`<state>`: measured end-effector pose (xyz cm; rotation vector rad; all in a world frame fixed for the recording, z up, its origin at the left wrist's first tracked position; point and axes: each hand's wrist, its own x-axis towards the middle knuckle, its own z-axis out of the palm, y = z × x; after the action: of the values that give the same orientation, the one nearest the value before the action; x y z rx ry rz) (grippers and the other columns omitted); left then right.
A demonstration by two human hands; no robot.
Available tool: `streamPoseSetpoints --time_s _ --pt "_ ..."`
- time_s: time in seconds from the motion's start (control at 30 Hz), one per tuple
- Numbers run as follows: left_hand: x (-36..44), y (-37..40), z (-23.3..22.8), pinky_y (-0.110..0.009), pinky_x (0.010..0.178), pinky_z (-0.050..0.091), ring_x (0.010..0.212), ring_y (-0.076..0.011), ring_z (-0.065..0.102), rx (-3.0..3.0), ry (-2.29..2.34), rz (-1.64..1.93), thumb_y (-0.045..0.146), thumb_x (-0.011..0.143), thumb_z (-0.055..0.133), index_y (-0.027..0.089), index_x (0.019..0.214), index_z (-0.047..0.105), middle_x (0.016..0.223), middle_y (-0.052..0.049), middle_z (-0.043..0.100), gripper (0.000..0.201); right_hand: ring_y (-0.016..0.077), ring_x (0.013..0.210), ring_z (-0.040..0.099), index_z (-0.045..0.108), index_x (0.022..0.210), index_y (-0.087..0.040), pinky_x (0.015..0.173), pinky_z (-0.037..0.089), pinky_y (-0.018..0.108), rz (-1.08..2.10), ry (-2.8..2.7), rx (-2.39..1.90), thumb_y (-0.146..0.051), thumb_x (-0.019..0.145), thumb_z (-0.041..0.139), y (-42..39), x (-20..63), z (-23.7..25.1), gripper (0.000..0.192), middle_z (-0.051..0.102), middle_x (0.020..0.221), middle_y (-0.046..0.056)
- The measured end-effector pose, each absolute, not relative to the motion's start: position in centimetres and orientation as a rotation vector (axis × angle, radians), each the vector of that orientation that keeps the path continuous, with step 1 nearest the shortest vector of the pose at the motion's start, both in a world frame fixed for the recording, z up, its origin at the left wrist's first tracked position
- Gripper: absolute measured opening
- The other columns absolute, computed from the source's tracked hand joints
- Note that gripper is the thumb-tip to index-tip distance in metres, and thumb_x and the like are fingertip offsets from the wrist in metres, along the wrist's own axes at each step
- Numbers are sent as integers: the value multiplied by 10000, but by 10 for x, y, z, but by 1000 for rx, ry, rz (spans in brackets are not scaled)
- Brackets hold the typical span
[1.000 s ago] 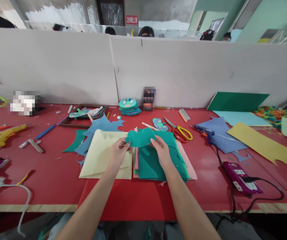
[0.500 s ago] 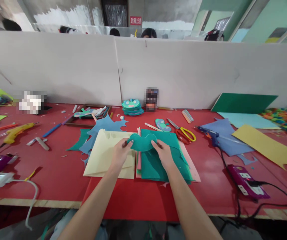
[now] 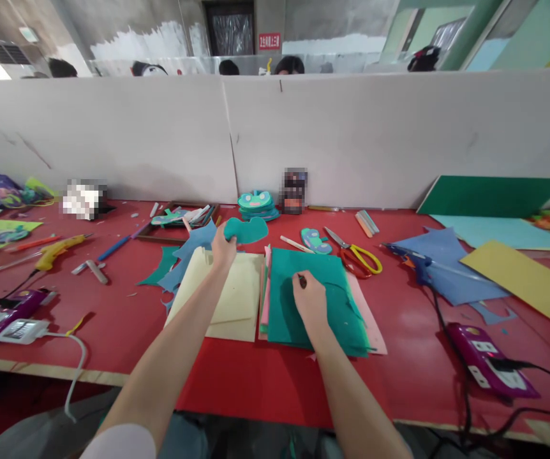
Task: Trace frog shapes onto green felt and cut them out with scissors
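The left hand pinched the teal felt cutout at its left edge, lifted clear beyond the cream sheet. The right hand lay on the teal felt stack, fingers curled, apparently pinning it flat.

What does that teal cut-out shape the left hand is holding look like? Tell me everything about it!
The teal cut-out shape is flat, thin and looks like felt or foam. It is plain teal, with two rounded bumps along its top edge and a rounded bottom. The left hand pinches its left end and holds it up above the red table, beyond the cream sheet. Only that hand touches it.
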<state>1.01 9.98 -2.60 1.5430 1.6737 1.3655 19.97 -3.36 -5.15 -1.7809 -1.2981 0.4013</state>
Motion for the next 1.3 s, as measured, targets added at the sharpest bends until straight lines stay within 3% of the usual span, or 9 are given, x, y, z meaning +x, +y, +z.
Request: streamPoseSetpoints --time_s 0.2,0.3,0.43,0.57,0.73,0.9,1.0,1.13,1.3 --pt "3 122 -34 -443 953 403 1100 -311 550 1658 1856 1133 18 674 557 81 1250 467 1196 -197 568 587 204 666 600 598 787 -217 569 379 274 441 -1422 -1852 -309 839 431 -37 199 -50 198 657 731 57" --pt "7 113 -30 -460 1027 310 1236 -335 417 1728 1912 1112 63 726 542 23 1294 396 1311 -261 429 588 200 683 604 596 808 -206 603 399 275 453 -1476 -1836 -277 837 436 -38 200 -50 177 649 745 59" --pt "25 76 -21 -370 1096 217 1329 -243 286 1916 1817 1047 91 791 466 129 1223 494 1409 -138 350 434 190 714 596 598 855 -181 641 416 271 440 -1547 -1844 -214 821 457 -41 200 -50 149 625 816 69" --pt "42 27 -22 -275 992 357 1163 -164 489 1974 1713 926 145 830 438 194 1128 549 1231 -74 538 322 177 705 579 605 907 -159 650 435 271 399 -1610 -1851 -190 811 474 -45 200 -48 165 590 860 75" --pt "47 -9 -31 -298 745 450 820 -187 616 1899 1692 725 204 834 427 167 885 600 914 -92 643 184 181 787 581 623 921 -146 734 462 289 321 -1690 -1789 -167 825 474 -54 200 -47 178 590 916 84" --pt "47 -18 -33 -272 690 421 747 -175 600 1878 1567 585 269 799 516 177 803 597 827 -71 644 123 253 1072 505 667 998 -175 886 421 390 146 -1831 -1780 -241 874 471 -76 200 -47 241 576 1149 113" --pt "46 -20 -28 -280 693 412 756 -181 593 1835 1532 545 302 798 509 174 751 588 851 -79 638 158 249 1044 512 651 1096 -216 861 437 398 77 -1841 -1804 -295 903 434 -87 203 -49 301 558 1143 115" --pt "46 -24 -25 -284 575 387 584 -178 555 1730 1411 460 401 747 543 186 566 510 559 -16 551 283 236 996 537 619 1146 -178 862 450 384 59 -1837 -1796 -330 915 409 -96 206 -48 347 582 1077 117" --pt "54 -27 -25 -247 537 418 569 -141 557 1493 1255 492 342 716 538 182 742 532 608 12 575 163 268 1203 449 505 1269 -190 989 387 436 197 -1991 -1698 -537 815 506 -109 204 -30 571 525 1287 105"
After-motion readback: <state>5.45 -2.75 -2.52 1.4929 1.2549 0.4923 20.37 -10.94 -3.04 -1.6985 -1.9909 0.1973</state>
